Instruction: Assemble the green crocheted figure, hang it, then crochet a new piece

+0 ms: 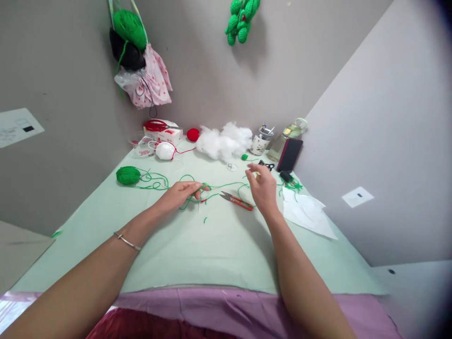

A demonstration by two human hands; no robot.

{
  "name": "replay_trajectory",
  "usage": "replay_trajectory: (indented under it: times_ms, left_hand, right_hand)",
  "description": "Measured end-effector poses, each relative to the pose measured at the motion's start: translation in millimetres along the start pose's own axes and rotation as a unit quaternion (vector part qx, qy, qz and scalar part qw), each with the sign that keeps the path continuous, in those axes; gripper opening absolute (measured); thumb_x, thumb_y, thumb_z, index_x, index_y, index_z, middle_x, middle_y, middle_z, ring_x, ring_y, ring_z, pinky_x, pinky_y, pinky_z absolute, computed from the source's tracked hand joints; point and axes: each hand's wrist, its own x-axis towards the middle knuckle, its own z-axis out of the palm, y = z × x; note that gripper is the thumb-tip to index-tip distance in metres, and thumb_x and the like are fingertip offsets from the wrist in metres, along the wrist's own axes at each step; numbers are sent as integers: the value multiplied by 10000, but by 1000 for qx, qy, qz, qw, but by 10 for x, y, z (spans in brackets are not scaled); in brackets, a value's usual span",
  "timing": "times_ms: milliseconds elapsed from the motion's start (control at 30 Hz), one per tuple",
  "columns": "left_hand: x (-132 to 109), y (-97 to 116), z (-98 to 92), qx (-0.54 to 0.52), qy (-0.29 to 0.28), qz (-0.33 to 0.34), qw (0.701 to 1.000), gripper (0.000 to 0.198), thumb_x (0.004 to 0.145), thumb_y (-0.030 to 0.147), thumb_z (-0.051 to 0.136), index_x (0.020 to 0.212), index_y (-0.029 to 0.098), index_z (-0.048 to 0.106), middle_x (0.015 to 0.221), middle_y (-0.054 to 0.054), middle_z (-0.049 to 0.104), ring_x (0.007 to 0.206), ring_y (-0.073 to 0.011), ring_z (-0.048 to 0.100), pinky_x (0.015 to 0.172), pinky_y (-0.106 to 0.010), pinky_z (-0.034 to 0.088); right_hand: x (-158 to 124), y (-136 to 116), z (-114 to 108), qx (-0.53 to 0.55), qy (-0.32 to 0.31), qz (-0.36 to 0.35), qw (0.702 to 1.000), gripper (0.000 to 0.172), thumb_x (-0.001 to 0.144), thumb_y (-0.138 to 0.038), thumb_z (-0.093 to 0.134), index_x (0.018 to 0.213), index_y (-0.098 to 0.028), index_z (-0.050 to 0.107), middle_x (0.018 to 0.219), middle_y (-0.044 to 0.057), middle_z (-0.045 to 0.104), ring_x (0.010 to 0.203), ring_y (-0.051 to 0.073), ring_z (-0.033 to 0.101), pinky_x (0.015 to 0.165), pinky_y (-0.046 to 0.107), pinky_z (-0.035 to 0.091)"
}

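Observation:
My left hand (185, 190) is closed on green yarn (205, 187) at the middle of the table, with loops of it around the fingers. To the right, my right hand (263, 186) is raised, thumb and fingertips drawn together in a pinch; whatever sits between them is too small to make out. A strand of the yarn runs across from the left hand toward the right one. Thread snips (242, 202) with orange-red handles lie between the hands. A short green yarn scrap (205, 220) rests nearer to me. Strands trail left to a green yarn ball (128, 175).
White stuffing (224, 141) lies at the back beside a red ball (193, 135) and white yarn (165, 151). Red-handled scissors (157, 125) rest on a box. A pen cup (260, 142), bottle (278, 148), phone (289, 155) and white sheet (309, 214) are at right.

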Motion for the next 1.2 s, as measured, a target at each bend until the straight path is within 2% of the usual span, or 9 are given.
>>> replay_trajectory:
  times_ms: [133,300,500,600,700,867,967,1067,1200]
  left_hand:
    - [-16,1,58,-56,-24,-16,998,304,900,446,689,779,179,771,825,-73,692,834,-198,625,724,-263,466]
    - [-53,27,173,-142,-59,-47,987,281,865,359,741,1100,205,760,761,-19,656,701,-145,594,706,-247,486]
    - [-15,3,146,-234,-43,-51,970,316,857,271,752,1163,197,743,704,21,574,613,-101,526,666,-219,494]
    - [10,2,92,-266,-12,-44,963,336,859,253,749,1188,185,734,635,57,478,582,-90,475,678,-217,507]
    - [20,-1,48,-275,9,-37,961,315,850,245,765,1150,148,749,627,60,451,559,-77,443,643,-203,502]
    - [45,18,-98,-267,62,-13,962,248,856,246,759,1081,141,771,690,42,532,484,-30,365,574,-171,485]
    - [58,65,-211,-249,95,7,964,281,849,164,746,1129,180,759,984,-28,689,492,-5,386,599,-158,505]
    - [64,118,-310,-217,125,48,967,396,835,91,714,1209,220,724,1229,-66,689,521,-2,429,634,-163,521]
    - [89,149,-497,-136,258,106,951,412,816,44,636,1194,190,710,1233,-99,716,514,-12,432,632,-204,524]
  right_hand:
    - [-238,-130,261,14,-164,44,985,234,828,-413,695,734,-200,718,570,-15,570,534,129,387,530,279,284]
    - [-435,-179,487,84,-282,97,951,301,769,-424,778,629,-178,675,507,-57,466,482,78,292,493,266,201]
    - [-430,-152,543,216,-248,168,929,287,775,-407,757,713,-209,560,520,-85,491,438,55,166,445,262,115]
    - [-369,-177,446,272,-255,189,909,263,774,-374,757,777,-209,551,707,-38,669,434,38,140,426,249,109]
    - [-305,-195,339,316,-243,187,898,253,780,-355,773,819,-205,573,840,-18,719,438,27,151,409,232,126]
    - [-180,-153,201,361,-192,173,896,302,742,-365,837,806,-203,590,596,-97,537,416,21,142,366,182,142]
    - [-96,-112,125,367,-171,165,900,300,737,-363,851,806,-194,613,492,-124,385,398,24,143,348,159,155]
    - [-27,-79,52,369,-161,158,901,278,749,-348,842,788,-186,620,472,-126,330,388,27,152,336,154,152]
    - [33,-64,-41,376,-167,153,899,259,769,-328,824,754,-189,606,476,-123,298,389,35,161,327,157,151]
